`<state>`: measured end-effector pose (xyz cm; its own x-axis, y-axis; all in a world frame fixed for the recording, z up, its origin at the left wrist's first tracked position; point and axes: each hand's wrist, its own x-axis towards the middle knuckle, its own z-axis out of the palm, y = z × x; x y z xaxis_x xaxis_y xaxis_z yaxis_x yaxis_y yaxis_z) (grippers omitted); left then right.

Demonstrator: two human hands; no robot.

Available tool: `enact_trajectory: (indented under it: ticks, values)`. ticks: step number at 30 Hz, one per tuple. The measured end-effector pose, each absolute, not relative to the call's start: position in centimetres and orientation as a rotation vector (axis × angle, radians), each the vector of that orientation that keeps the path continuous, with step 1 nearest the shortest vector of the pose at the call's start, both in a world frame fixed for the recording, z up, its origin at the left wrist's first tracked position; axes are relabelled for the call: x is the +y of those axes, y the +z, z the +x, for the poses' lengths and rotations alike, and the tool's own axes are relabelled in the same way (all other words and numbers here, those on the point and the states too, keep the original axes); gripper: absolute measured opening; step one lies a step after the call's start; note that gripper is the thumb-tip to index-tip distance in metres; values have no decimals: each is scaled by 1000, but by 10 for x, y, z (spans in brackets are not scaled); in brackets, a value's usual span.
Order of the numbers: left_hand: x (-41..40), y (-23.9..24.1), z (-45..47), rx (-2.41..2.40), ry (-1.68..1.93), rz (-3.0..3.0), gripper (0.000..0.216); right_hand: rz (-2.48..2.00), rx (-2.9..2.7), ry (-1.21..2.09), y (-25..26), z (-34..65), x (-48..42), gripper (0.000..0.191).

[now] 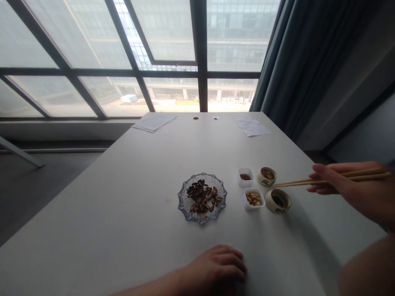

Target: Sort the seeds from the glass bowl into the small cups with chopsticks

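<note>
A pair of wooden chopsticks (333, 177) is gripped in my right hand (345, 183), their tips pointing left. The tips are together between two cream-coloured bowls, with no morsel visible between them. The farther bowl (262, 180) holds pale brown pieces; the nearer one (279, 209) has dark contents. To their left, a small white plastic tub (241, 181) contains reddish-brown bits, and another tub (253, 206) holds tan nut-like pieces. A scalloped glass plate (202, 220) carries dark brown dried pieces (200, 197). Below it, my left hand (219, 265) rests on the table with its fingers curled in.
The white table (129, 205) reaches toward the large windows. Sheets of paper lie at its far left (156, 122) and a crumpled sheet (253, 126) at the far right. Two round holes sit near the far edge. A dark curtain (302, 65) hangs on the right.
</note>
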<state>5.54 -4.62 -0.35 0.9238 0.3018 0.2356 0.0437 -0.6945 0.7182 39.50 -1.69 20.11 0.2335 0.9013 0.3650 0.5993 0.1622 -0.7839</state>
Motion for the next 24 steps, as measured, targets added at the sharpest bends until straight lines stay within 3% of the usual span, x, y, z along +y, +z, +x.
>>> enact_trajectory:
  ticks: [4, 11, 14, 24]
  values:
    - [-46, -4, 56, 222, 462, 2325, 18, -1635, -1453, 382, 200, 364, -17, 36]
    - [-46, -16, 57, 182, 568, 2332, 22, -1158, -1902, 1003, 161, 282, 9, 38]
    - [-46, -21, 58, 183, 564, 2322, 22, -1071, -1968, 1041, 137, 259, 18, 33]
    - [-46, -19, 58, 178, 506, 2305, 30, -1175, -1928, 1082, 107, 248, 25, 42]
